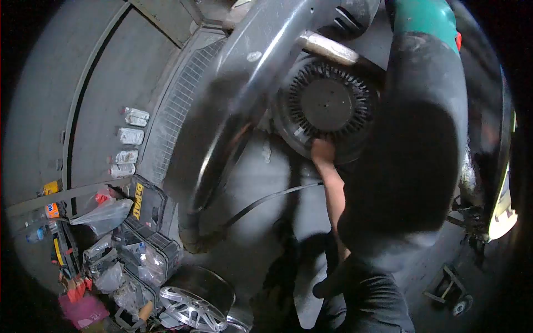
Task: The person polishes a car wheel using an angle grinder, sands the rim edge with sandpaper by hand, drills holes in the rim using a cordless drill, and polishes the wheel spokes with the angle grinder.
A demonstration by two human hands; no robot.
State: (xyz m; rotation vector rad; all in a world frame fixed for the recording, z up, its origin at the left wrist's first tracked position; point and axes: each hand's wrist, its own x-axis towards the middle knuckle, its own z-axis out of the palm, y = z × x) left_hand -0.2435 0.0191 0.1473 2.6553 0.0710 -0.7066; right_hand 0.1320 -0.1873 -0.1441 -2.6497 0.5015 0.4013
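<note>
As the right hand (323, 150) meets the near edge of the round slotted black cover (327, 105), whose centre lies straight beyond, I cannot tell whether it grips.

"What sort of place is this?"

"A workshop or a garage; I can't tell which."

"What shows it?"

"The spoked wheel rim (191, 312) down on the grey floor (252, 191), for one. Then there's the black tool case (157, 208) with yellow lettering."

"And around those?"

"An open box (166, 254) full of plastic bags (110, 277), and a row of plastic bottles (131, 136) near a metal grate (183, 105)."

"Any machinery?"

"A round slotted cover (328, 104), beside a thick dark tube (244, 72)."
</note>
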